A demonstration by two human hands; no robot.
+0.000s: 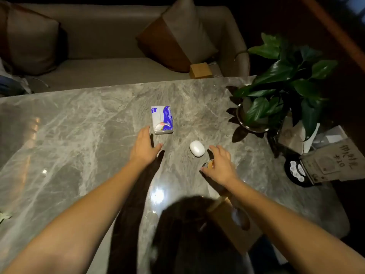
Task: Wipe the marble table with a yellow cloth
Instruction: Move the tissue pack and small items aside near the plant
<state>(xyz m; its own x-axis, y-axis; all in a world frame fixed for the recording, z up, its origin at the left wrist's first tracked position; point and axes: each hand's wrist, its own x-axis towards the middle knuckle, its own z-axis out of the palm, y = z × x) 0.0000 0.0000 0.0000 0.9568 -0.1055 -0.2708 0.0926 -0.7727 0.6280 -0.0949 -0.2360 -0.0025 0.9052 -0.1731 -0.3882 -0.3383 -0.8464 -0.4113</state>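
Note:
The grey marble table (79,135) fills the middle of the view. No yellow cloth shows anywhere. My left hand (145,148) hovers open above the table, fingers spread, just below and left of a blue-and-white tissue pack (162,119). My right hand (219,165) is curled over a small amber, round object (209,164) on the table; whether it grips it is unclear. A white oval case (197,148) lies just left of the right hand's fingertips.
A potted green plant (280,86) stands at the table's right end, with a card sign (327,163) and a dark round item (295,171) beside it. A wooden tissue box (233,220) sits near me. A sofa with cushions (173,36) lies beyond the far edge.

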